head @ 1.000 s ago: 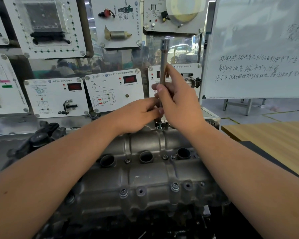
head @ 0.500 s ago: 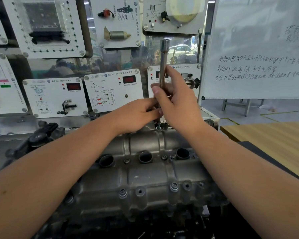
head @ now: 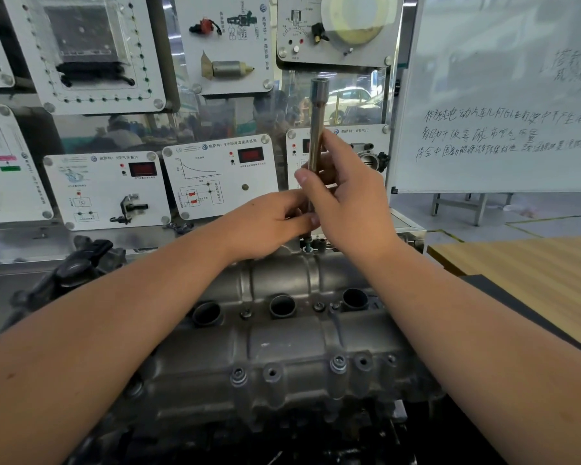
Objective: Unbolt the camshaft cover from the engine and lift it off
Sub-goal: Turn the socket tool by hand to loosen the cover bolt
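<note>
The grey metal camshaft cover (head: 292, 347) lies across the engine below me, with three round plug wells and several bolts along its near edge. A long steel extension bar (head: 317, 129) stands upright over a bolt (head: 307, 245) at the cover's far edge. My right hand (head: 349, 203) grips the bar's middle, thumb across it. My left hand (head: 265, 223) pinches the bar's lower end just above the bolt. The bar's tip is hidden by my fingers.
White training panels with sensors and red displays (head: 222, 176) stand upright right behind the engine. A whiteboard (head: 503, 95) with handwriting is at the right. A wooden table (head: 530, 283) lies to the right, and a black engine part (head: 81, 263) sits at the left.
Both hands stay on the bar. My right thumb and fingers have shifted slightly round it; the bar remains upright over the same bolt.
</note>
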### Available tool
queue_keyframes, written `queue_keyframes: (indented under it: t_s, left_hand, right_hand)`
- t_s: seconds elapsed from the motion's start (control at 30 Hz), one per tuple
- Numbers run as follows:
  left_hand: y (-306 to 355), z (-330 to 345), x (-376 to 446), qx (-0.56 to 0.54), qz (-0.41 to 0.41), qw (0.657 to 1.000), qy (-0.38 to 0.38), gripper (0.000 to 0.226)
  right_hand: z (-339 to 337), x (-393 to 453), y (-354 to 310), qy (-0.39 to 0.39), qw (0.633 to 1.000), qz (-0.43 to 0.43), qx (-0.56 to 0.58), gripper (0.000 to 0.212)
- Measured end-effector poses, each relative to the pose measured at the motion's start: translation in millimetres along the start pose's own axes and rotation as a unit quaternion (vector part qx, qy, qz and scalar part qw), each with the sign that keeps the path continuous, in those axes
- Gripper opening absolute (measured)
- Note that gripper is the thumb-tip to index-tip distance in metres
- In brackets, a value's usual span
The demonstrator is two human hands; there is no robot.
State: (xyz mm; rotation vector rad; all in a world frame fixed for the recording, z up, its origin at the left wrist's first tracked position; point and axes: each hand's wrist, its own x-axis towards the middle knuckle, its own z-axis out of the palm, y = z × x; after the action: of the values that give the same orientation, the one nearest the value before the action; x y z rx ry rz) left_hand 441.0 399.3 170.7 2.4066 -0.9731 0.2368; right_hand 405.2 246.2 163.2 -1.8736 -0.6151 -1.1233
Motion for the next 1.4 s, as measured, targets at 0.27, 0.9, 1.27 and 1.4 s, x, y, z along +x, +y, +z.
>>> queue_keyframes:
  t_s: [0.27,0.9,1.27,1.4]
  left_hand:
    - [2.8,-2.9,-5.5,-0.031,-0.014,0.999,-0.01,0.05]
    - [-0.9,0.4,0.5,-0.003,0.014,1.0,0.009,0.027]
    - [-3.2,-0.1,1.4,0.015,0.014,1.0,0.01,0.018]
    - [-3.4,0.6,-0.3,-0.005,0.006,1.0,0.005,0.027]
  right_hand:
    - [-1.1,-0.6,-5.4,-0.033,0.999,0.022,-0.002,0.051]
    - [0.0,0.9,0.4,0.003,1.0,-0.002,-0.026,0.025]
    - [0.3,-0.1,-3.1,-0.023,1.0,-0.002,-0.012,0.033]
    - [-0.1,0.3,-2.5,-0.027,0.999,0.009,-0.02,0.03]
